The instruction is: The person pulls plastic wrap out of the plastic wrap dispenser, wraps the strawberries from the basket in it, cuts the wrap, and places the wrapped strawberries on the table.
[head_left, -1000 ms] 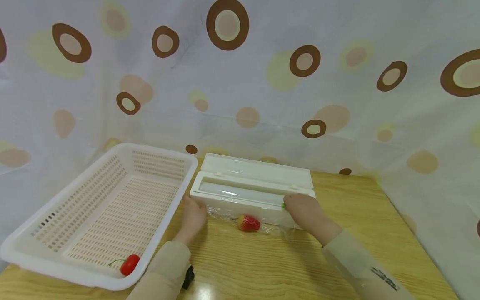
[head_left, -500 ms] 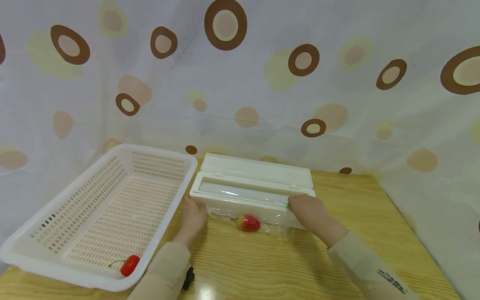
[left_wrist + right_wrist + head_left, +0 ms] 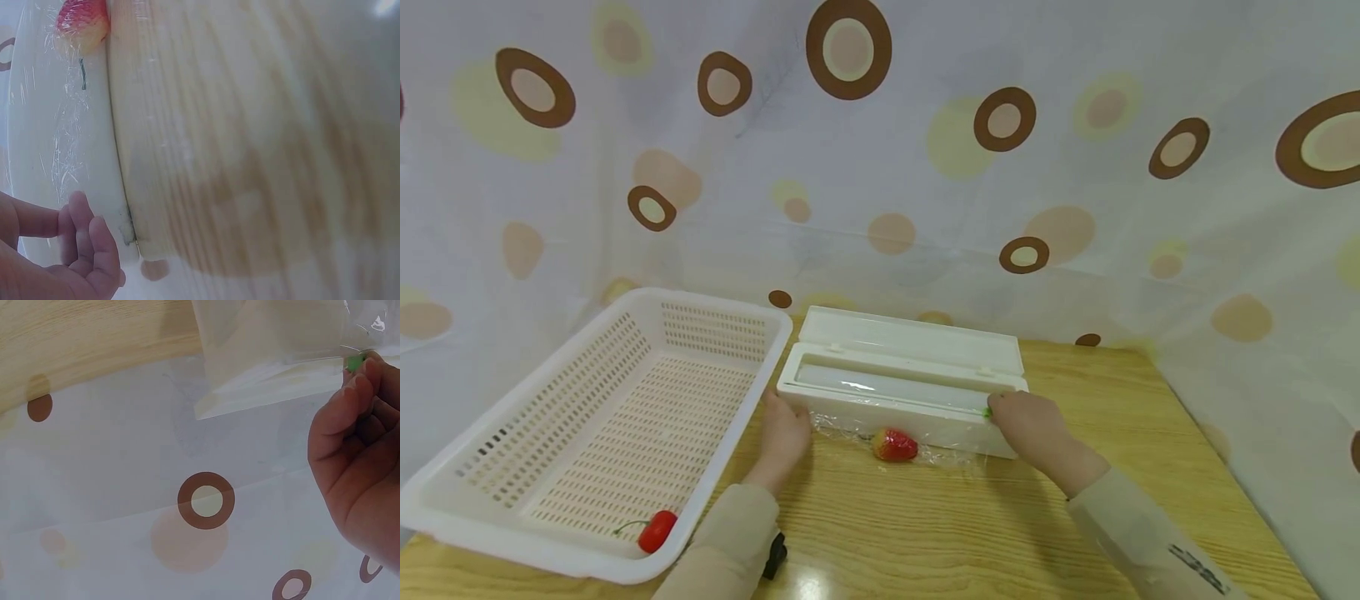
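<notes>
A white cling film box [image 3: 887, 412] stands on the table with its lid raised at the back and a film roll inside. My left hand [image 3: 785, 435] holds the box's left end, its fingers curled by the corner in the left wrist view. Near the right end, my right hand [image 3: 1033, 429] pinches a small green slide cutter [image 3: 355, 362] on the front edge. Clear film [image 3: 951, 461] hangs down the front and lies over a small red-and-yellow fruit [image 3: 895, 446] with a green stem [image 3: 83, 74]. Fingers hide most of the cutter.
Left of the box stands a large white slotted basket [image 3: 730, 454] with a red cherry-like fruit [image 3: 657, 531] in its near corner. A black object [image 3: 775, 556] shows beside the left sleeve. Behind the wooden table [image 3: 925, 533] hangs a patterned curtain [image 3: 850, 167].
My right hand has slid to the right along the box's front edge with the green slide cutter. The left hand, the box and the red-and-yellow fruit have stayed about where they were.
</notes>
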`<state>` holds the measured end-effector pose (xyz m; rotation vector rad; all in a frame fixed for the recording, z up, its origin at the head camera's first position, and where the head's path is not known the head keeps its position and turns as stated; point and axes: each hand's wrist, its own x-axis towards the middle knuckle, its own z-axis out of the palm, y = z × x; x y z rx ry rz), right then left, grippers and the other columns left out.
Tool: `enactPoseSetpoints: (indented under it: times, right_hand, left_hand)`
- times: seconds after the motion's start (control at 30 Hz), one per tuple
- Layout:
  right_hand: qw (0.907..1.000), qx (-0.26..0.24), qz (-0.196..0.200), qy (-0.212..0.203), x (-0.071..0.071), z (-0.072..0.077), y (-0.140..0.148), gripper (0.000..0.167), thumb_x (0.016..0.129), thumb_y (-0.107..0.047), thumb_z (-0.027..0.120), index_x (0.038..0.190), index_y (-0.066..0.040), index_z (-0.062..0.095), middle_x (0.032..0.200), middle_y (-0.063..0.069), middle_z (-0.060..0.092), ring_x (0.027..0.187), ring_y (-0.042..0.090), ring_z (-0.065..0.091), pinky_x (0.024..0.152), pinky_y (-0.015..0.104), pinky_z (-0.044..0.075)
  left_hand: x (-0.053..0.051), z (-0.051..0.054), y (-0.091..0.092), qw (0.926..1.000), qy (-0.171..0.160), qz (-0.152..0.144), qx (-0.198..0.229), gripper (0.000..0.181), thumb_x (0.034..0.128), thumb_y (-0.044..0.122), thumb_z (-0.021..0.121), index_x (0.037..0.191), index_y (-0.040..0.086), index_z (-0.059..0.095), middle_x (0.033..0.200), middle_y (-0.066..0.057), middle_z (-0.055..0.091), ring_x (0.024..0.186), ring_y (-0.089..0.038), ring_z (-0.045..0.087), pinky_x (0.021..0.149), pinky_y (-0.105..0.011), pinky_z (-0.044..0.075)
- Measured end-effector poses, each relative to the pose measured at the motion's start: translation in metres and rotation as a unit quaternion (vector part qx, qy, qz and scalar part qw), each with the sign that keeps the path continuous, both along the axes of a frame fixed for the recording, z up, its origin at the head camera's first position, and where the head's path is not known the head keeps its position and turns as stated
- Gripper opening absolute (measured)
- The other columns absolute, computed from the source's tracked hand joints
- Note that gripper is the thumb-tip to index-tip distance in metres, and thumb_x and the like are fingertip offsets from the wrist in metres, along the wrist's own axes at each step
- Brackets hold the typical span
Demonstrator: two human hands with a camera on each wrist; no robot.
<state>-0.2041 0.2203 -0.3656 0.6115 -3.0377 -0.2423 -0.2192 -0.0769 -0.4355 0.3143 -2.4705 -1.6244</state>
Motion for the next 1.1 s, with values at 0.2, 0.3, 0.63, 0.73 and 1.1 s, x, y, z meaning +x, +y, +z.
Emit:
enactPoseSetpoints:
  times: [0.2, 0.3, 0.63, 0.73, 1.1]
  right_hand:
    - [1.0000, 0.000, 0.002, 0.006, 0.003, 0.001, 0.005, 0.014, 0.089, -0.012, 0.060, 0.080, -0.004, 0.054, 0.067, 0.005, 0.055, 0.058, 0.015, 0.053, 0.048, 0.027, 0.046]
    - [0.9999, 0.001, 0.002, 0.013, 0.003, 0.001, 0.007, 0.015, 0.089, -0.013, 0.060, 0.079, -0.004, 0.054, 0.067, 0.005, 0.055, 0.057, 0.014, 0.052, 0.047, 0.027, 0.045]
    - [0.9996, -0.002, 0.009, 0.026, 0.006, 0.000, 0.014, 0.015, 0.088, -0.014, 0.061, 0.079, -0.004, 0.054, 0.068, 0.006, 0.057, 0.060, 0.015, 0.055, 0.049, 0.027, 0.046]
    - [0.9996, -0.003, 0.009, 0.027, 0.007, 0.000, 0.017, 0.014, 0.088, -0.013, 0.061, 0.080, -0.004, 0.054, 0.069, 0.006, 0.058, 0.062, 0.015, 0.055, 0.050, 0.027, 0.046]
    - [0.9970, 0.032, 0.021, 0.067, 0.011, -0.005, 0.021, 0.015, 0.079, 0.001, 0.069, 0.086, -0.001, 0.056, 0.076, 0.009, 0.061, 0.068, 0.020, 0.059, 0.052, 0.027, 0.050]
  left_hand:
    - [0.000, 0.000, 0.000, 0.9999, -0.008, 0.002, -0.007, 0.050, 0.0863, -0.001, 0.044, 0.128, -0.017, 0.022, 0.120, -0.043, 0.047, 0.118, -0.051, 0.046, 0.102, -0.053, 0.038]
    - [0.000, 0.001, 0.000, 0.9999, -0.012, 0.004, -0.011, 0.051, 0.0863, 0.000, 0.044, 0.129, -0.017, 0.021, 0.119, -0.043, 0.047, 0.116, -0.052, 0.047, 0.101, -0.053, 0.039]
    - [0.002, 0.004, -0.001, 0.9998, -0.017, -0.003, -0.014, 0.055, 0.0876, 0.000, 0.043, 0.132, -0.019, 0.017, 0.122, -0.045, 0.044, 0.118, -0.052, 0.045, 0.101, -0.053, 0.039]
    - [0.003, 0.005, -0.001, 0.9996, -0.021, -0.005, -0.015, 0.056, 0.0879, 0.001, 0.042, 0.132, -0.019, 0.015, 0.120, -0.045, 0.045, 0.115, -0.053, 0.047, 0.098, -0.054, 0.041]
    - [0.001, 0.004, -0.001, 0.9994, -0.027, -0.002, -0.020, 0.056, 0.0886, 0.002, 0.043, 0.132, -0.018, 0.016, 0.121, -0.045, 0.045, 0.117, -0.052, 0.046, 0.100, -0.054, 0.039]
